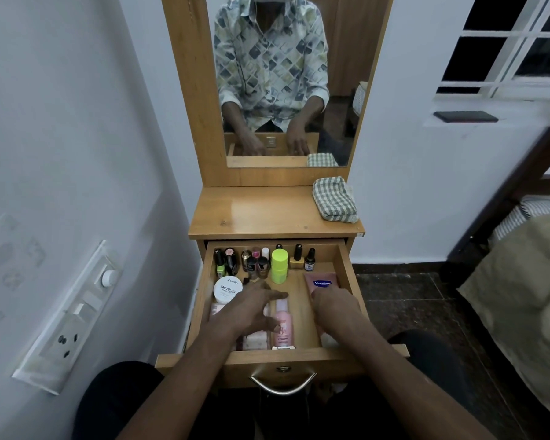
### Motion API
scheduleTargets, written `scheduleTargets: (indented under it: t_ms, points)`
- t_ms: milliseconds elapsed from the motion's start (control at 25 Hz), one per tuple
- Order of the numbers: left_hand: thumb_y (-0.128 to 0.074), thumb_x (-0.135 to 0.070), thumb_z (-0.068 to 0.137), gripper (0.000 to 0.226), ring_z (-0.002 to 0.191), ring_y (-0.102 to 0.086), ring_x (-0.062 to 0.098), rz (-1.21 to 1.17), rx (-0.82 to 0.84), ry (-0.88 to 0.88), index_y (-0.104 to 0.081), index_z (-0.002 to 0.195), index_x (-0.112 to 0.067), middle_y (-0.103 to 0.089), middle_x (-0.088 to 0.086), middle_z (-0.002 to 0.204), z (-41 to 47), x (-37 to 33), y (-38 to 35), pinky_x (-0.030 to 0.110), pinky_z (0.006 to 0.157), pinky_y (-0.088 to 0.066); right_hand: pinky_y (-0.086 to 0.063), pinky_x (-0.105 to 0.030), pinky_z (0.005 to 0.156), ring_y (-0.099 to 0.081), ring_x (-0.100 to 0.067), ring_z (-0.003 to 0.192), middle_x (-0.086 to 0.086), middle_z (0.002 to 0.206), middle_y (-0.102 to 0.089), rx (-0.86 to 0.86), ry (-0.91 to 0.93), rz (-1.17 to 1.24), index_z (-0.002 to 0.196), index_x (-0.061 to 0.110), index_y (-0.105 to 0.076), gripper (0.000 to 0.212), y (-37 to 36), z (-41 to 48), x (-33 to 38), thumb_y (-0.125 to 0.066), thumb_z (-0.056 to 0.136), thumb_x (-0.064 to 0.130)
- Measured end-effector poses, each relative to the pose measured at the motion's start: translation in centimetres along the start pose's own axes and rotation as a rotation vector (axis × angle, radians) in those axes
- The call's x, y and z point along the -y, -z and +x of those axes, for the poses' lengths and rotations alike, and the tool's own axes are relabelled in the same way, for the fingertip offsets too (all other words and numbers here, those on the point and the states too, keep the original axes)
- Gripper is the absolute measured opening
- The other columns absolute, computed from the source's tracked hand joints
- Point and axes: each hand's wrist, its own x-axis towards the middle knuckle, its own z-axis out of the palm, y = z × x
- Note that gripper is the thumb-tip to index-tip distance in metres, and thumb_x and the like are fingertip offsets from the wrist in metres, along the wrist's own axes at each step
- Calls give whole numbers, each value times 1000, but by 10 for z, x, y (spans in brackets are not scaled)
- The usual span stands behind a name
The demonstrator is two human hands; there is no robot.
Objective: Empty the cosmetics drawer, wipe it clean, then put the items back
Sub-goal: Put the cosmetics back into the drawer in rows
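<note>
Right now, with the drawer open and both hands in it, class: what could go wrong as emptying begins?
1. The small bottles stand upright and packed at the back of the drawer; the left hand reaching in could topple them.
2. The drawer is pulled far out, so leaning on it might strain it.
3. The cloth sits at the right edge of the top and could be knocked off.

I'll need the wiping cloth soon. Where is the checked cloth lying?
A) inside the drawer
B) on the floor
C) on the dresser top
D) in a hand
C: the checked cloth lies on the right end of the dresser top, above the open drawer.
</note>
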Motion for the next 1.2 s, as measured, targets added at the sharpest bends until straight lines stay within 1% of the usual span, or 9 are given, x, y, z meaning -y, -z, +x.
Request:
scheduleTargets:
  t_ms: [240, 360, 440, 520, 680, 760, 920, 1080, 1200]
  points:
    - [-80, -33, 78, 78, 133, -38, 22, -35, -17, 12, -42, 147, -35, -42, 1, 144, 2, 1, -1, 36, 104, -37, -55, -34, 89, -63, -23, 110, -8, 129, -60, 15, 0, 13, 139, 18, -50, 51, 5, -2, -8, -68, 91, 21]
    - [-79, -29, 81, 77, 138, -36, 22, -107, -68, 33, -41, 148, -31, -40, 1, 150, 1, 2, 1, 36, 106, -35, -56, -33, 84, -65, -21, 104, -7, 122, -63, -55, -18, 35, 132, 17, -56, 41, 7, -6, -10, -66, 93, 22]
    - [-76, -25, 84, 69, 135, -39, 21, -103, -105, 35, -46, 146, -26, -44, 2, 146, 2, 2, 2, 33, 104, -37, -57, -31, 81, -67, -18, 94, -5, 111, -66, -145, -20, 79, 123, 16, -63, 29, 7, -8, -9, -63, 94, 17]
    - [-73, -21, 86, 58, 130, -45, 21, -70, -135, 29, -53, 141, -21, -49, 2, 141, 2, 2, 3, 31, 100, -39, -57, -30, 83, -67, -17, 91, -4, 108, -68, -202, 5, 148, 119, 16, -66, 24, 9, -7, -6, -61, 96, 15]
    - [-70, -20, 88, 45, 126, -51, 22, -58, -256, 103, -60, 132, -16, -53, 1, 138, -2, 5, 4, 33, 99, -45, -50, -29, 96, -62, -18, 110, -5, 125, -63, -132, 130, 276, 130, 18, -60, 34, 12, -1, 2, -60, 96, 15]
    - [-68, -18, 89, 43, 124, -54, 22, -59, -290, 173, -61, 131, -14, -56, 2, 135, -7, 10, 4, 33, 95, -46, -49, -29, 98, -60, -18, 115, -5, 129, -60, -112, 163, 280, 134, 19, -57, 39, 10, 1, 3, -62, 95, 15]
    - [-58, -7, 89, 32, 120, -53, 24, 43, -300, 201, -64, 121, -12, -58, 5, 126, -15, 18, 6, 35, 91, -48, -51, -23, 91, -63, -11, 106, -1, 122, -65, -189, 149, 289, 130, 19, -58, 34, 3, 3, -7, -61, 96, 21]
    - [-53, 1, 90, 40, 128, -49, 28, 162, -181, 244, -53, 130, -4, -51, 12, 138, -19, 20, 8, 39, 103, -46, -48, -24, 93, -62, -13, 111, -1, 125, -64, -167, 137, 275, 131, 19, -57, 33, -3, 5, -7, -57, 98, 25]
    - [-51, 4, 91, 44, 133, -47, 28, 192, -168, 251, -50, 135, -1, -45, 14, 147, -20, 21, 5, 37, 106, -44, -49, -27, 95, -61, -15, 112, -3, 127, -62, -132, 127, 264, 130, 18, -56, 33, -6, 7, -5, -56, 98, 25]
